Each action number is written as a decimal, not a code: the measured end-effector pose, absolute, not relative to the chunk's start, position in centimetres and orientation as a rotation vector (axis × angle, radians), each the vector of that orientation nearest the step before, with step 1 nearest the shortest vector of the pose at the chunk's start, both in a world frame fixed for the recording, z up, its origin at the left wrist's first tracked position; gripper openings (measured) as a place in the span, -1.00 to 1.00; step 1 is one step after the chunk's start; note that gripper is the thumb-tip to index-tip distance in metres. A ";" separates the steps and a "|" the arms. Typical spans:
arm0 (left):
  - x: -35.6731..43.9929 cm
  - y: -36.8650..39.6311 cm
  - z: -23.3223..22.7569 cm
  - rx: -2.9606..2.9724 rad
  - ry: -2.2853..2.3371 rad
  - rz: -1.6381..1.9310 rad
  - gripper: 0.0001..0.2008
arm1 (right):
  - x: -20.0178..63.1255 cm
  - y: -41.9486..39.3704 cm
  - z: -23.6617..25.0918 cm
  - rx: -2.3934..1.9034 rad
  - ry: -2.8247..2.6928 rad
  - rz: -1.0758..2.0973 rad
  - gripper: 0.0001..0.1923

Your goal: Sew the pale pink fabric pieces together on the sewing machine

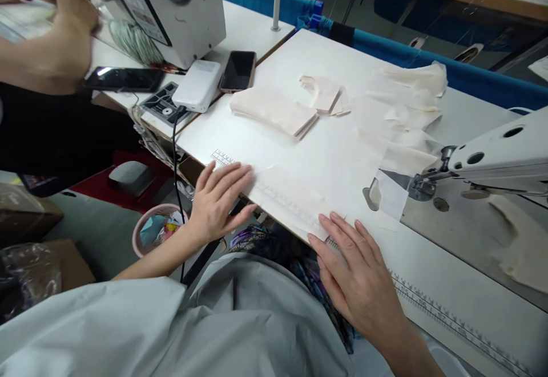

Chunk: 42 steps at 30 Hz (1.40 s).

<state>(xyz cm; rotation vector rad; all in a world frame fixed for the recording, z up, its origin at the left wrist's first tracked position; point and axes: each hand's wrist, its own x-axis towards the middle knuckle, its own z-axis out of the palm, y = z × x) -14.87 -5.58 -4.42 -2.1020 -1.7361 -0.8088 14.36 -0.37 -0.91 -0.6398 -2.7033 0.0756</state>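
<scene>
A thin, pale, see-through strip of fabric [291, 191] lies along the front edge of the white table, and ruler markings show through it. My left hand [220, 197] rests flat with fingers stretched at the strip's left end. At its right end my right hand [353, 263] lies palm down, fingertips on the fabric and fingers extended. Beyond the strip sits a folded stack of cream fabric pieces [274, 112], with smaller curved cut pieces [327, 94] behind it. Both hands touch the cloth without gripping it.
A sewing machine [505, 154] stands at the right, loose cream fabric [406, 103] behind its needle area. On the left are a white power bank [197, 85], a phone [238, 71] and another machine [188, 17], where a co-worker's arms [55, 52] reach in. A pink bin [137, 239] sits below.
</scene>
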 end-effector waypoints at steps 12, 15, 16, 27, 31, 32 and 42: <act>-15.7 -5.6 -4.8 -2.338 -1.583 -0.849 -0.50 | 14.8 -0.6 -1.0 -0.571 -2.699 0.076 -0.61; -16.2 -5.2 -5.1 -2.337 -1.476 -0.955 -0.65 | 14.7 -0.6 -1.0 -0.559 -2.684 0.064 -0.62; -16.3 -5.2 -5.1 -2.327 -1.435 -1.012 -0.67 | 14.6 -0.6 -1.0 -0.559 -2.670 0.063 -0.62; -15.2 -3.4 0.1 -2.468 -1.832 -1.568 -0.89 | 13.4 0.5 1.6 -0.709 -2.256 0.296 -0.84; -15.4 -0.8 2.8 -2.501 -2.260 -1.880 -0.75 | 12.7 2.6 4.1 -0.781 -2.127 0.493 -0.90; -15.5 0.1 3.2 -2.552 -2.341 -1.894 -0.71 | 12.5 3.3 4.4 -0.791 -2.128 0.540 -0.90; -16.2 5.2 0.3 -2.395 -2.154 -0.880 -0.72 | 13.6 7.9 0.9 -1.045 -2.392 0.169 -0.80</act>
